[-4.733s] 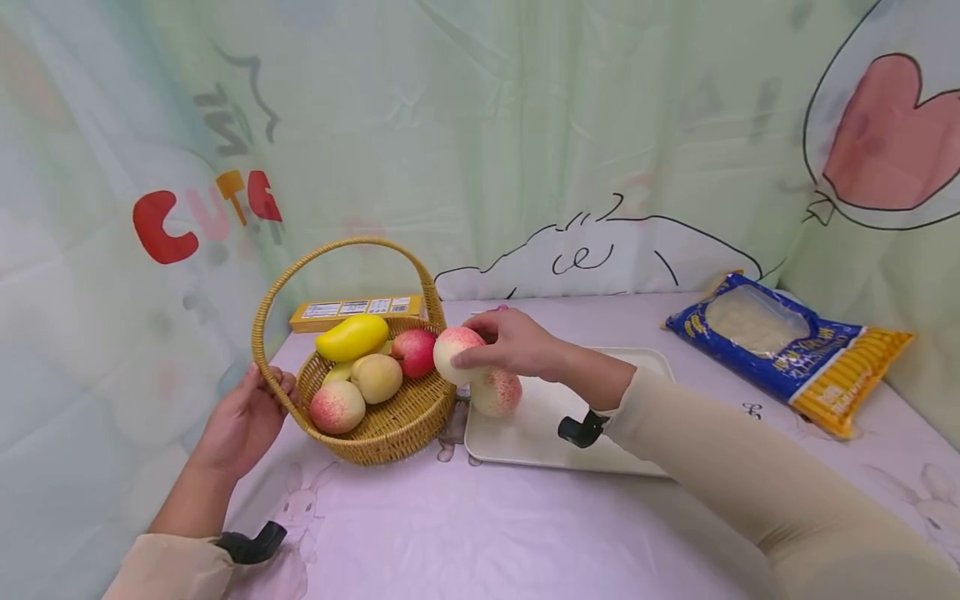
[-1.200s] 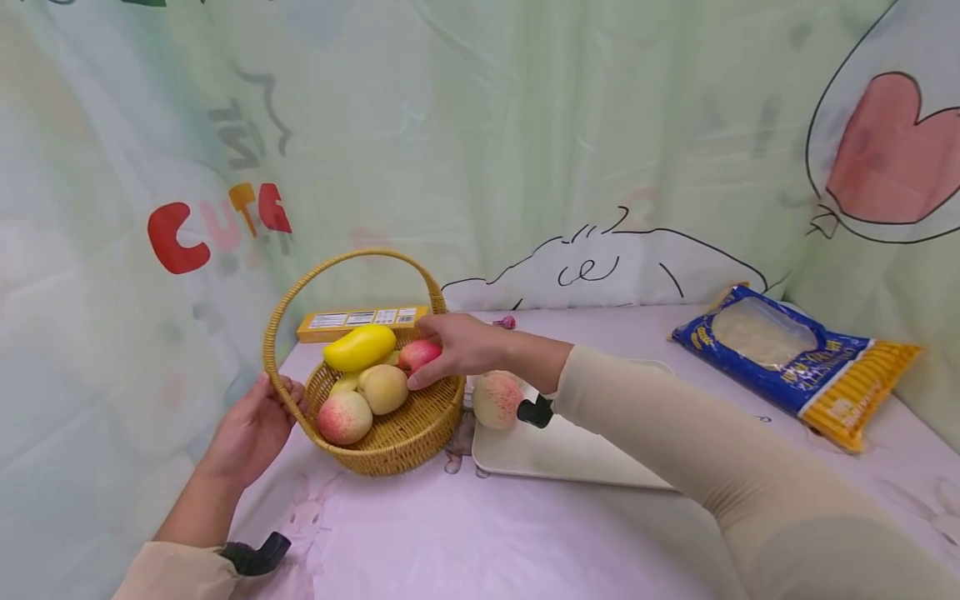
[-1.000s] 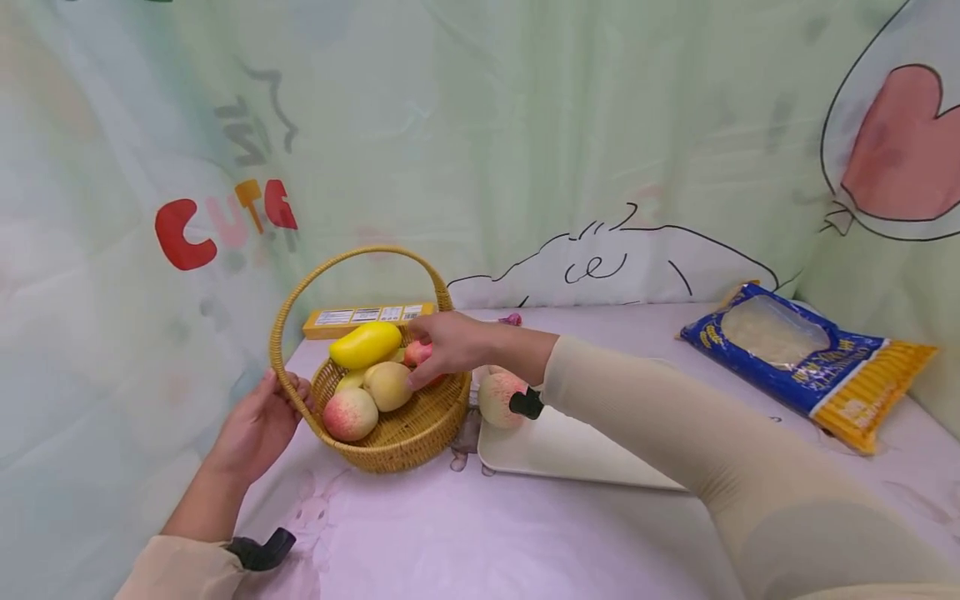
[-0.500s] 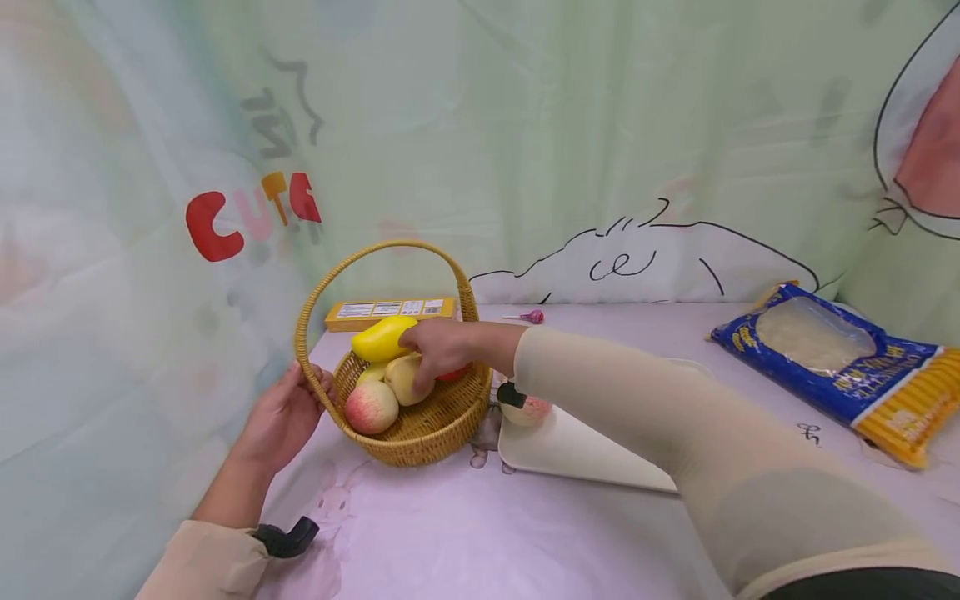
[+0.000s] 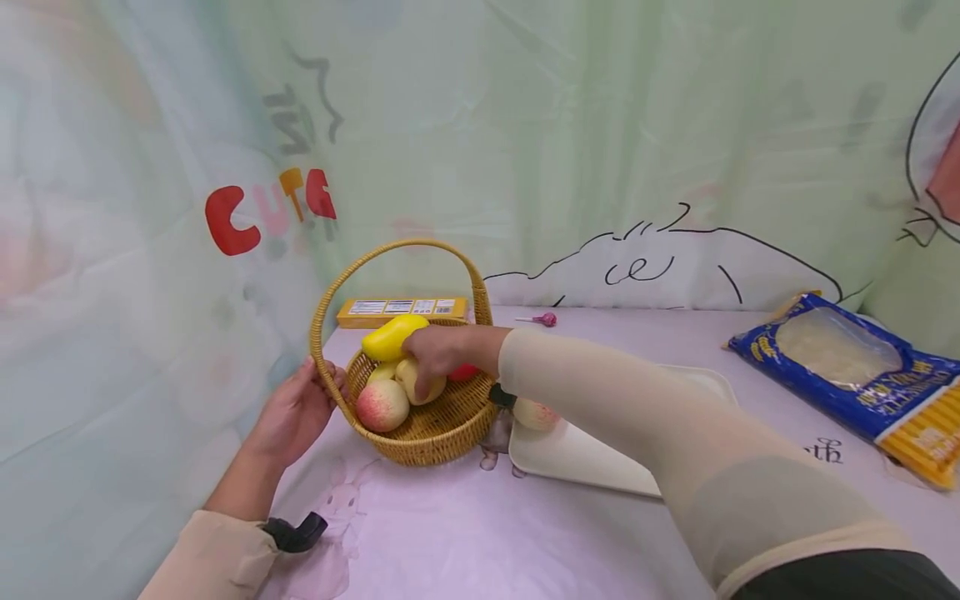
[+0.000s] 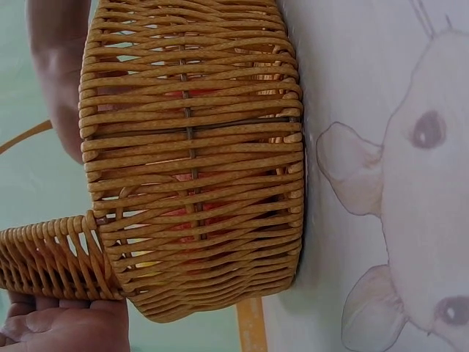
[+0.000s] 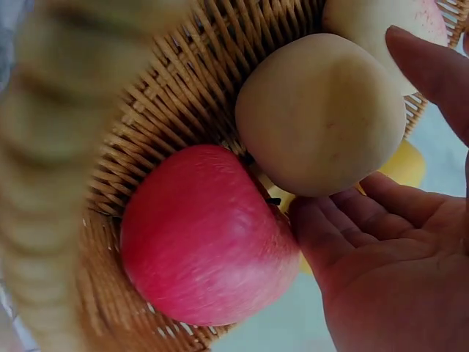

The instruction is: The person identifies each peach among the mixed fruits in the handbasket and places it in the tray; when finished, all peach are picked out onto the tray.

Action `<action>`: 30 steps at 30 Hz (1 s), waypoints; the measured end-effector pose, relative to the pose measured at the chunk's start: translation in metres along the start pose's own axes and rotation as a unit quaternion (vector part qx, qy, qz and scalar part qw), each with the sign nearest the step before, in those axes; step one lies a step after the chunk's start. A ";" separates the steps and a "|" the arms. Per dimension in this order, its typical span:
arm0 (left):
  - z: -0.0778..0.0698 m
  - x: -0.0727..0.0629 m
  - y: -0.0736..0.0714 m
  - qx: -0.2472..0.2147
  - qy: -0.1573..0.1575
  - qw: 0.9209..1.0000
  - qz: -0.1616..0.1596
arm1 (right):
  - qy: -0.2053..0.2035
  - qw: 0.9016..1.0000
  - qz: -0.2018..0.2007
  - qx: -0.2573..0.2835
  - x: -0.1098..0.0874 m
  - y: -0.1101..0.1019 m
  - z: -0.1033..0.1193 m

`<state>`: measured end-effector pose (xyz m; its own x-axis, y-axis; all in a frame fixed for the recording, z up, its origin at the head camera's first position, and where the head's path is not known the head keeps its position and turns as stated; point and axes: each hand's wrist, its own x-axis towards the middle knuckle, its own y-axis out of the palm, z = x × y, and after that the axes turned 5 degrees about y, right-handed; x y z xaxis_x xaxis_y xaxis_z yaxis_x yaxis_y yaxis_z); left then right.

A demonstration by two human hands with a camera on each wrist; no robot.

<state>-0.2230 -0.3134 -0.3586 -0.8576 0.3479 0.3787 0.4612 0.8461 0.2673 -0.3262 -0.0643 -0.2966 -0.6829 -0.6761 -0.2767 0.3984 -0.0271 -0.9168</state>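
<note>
On the pale lilac table (image 5: pixel 465 533), a golden-brown wicker basket (image 5: pixel 431 450) has its handle (image 6: pixel 55 260) gripped by the left hand (image 5: pixel 296 417); within, the right hand (image 5: pixel 442 350), fingers spread, only touches a round pale-yellow fruit (image 7: pixel 319 114) that, we judge, a nudge could roll.

Soft light fills the head view, with faint shadow on the lilac bench (image 5: pixel 465 533) and wide-angle stretch in the beige fabric sleeve (image 5: pixel 675 425), near right. Wrist views are dimmer: the round red apple (image 7: pixel 209 242) shines softly; the tan wicker handle (image 7: pixel 55 183) blurs at left.
</note>
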 end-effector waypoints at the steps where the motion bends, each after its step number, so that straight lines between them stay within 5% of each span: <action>1: 0.000 0.000 0.000 0.003 -0.002 1.000 -0.001 | 0.000 1.000 0.003 -0.003 0.000 0.000 0.001; 15: 0.001 0.003 0.005 -0.008 -0.011 1.000 -0.012 | -0.003 0.995 0.042 -0.087 0.003 -0.002 0.005; 22: 0.001 0.003 0.005 0.006 -0.015 1.000 -0.017 | 0.003 0.996 0.047 -0.073 -0.004 -0.005 0.005; 30: -0.001 -0.001 0.004 0.008 -0.015 0.999 -0.038 | -0.023 0.998 0.007 -0.059 -0.007 -0.011 -0.001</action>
<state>-0.2202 -0.3107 -0.3572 -0.8964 0.2953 0.3305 0.3919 0.8765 0.2797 -0.3260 -0.0587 -0.2847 -0.6486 -0.7084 -0.2783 0.3309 0.0668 -0.9413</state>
